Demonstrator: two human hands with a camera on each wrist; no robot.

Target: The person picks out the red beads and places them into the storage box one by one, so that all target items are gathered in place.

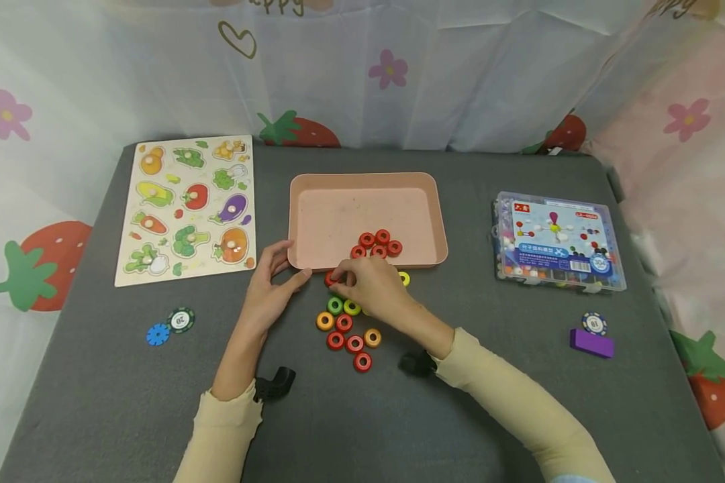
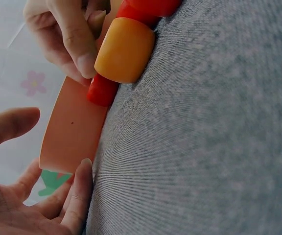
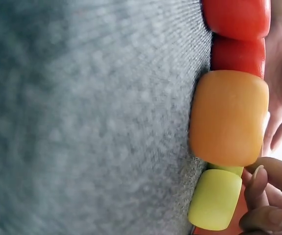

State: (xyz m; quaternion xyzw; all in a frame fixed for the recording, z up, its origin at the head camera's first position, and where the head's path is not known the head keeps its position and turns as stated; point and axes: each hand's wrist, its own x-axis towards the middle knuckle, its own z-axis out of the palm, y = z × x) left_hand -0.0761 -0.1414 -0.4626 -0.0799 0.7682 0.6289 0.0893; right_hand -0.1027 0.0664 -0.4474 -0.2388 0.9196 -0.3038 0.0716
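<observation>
My left hand (image 1: 268, 288) spreads its thumb and fingers around the front left corner of a pink tray (image 1: 362, 191), touching its side. Just in front of the tray, the fingertips of my right hand (image 1: 374, 285) pinch a red ring (image 2: 103, 92), which stays low by the cloth. Several red rings (image 1: 382, 236) lie inside the tray near its front edge. Below the right hand is a loose group of rings: red (image 1: 362, 362), orange (image 1: 325, 320), green (image 1: 335, 306) and yellow-green (image 3: 215, 199). The right hand hides part of this group.
A vegetable puzzle board (image 1: 187, 208) lies at the left, with a blue disc (image 1: 158, 334) and a dark green chip (image 1: 181, 320) below it. To the right are a clear-lidded case (image 1: 558, 241), a poker chip (image 1: 595, 323) and a purple block (image 1: 592, 343).
</observation>
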